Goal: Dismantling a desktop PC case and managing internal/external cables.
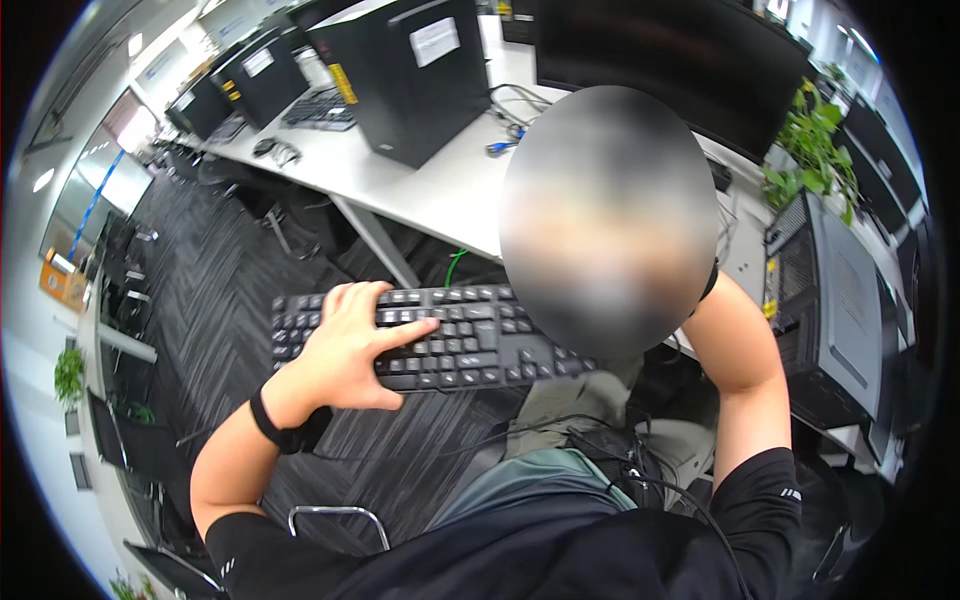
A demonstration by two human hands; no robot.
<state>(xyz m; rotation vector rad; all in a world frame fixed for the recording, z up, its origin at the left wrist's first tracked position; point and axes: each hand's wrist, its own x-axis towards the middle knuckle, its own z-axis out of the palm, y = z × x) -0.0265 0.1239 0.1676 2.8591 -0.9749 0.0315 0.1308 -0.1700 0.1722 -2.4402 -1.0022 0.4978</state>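
Observation:
A black computer keyboard (465, 340) is in front of me, off the desk and above the carpet. My left hand (345, 345) spans its left part from above. Several fingertips reach the far edge, the index finger stretches over the keys, and the thumb is by the near edge. A black band circles that wrist. My right forearm (735, 340) reaches up toward the keyboard's right side, but a grey blurred oval (608, 220) covers my right hand and whatever it touches. The keyboard's right end is partly behind this oval too.
A white desk (440, 205) bears a black computer tower (405, 85), a large dark monitor (670, 65) and cables with a blue plug (500, 147). On the right are another tower (835, 300) and a green plant (810, 140). A chair's metal frame (340, 511) is at lower left.

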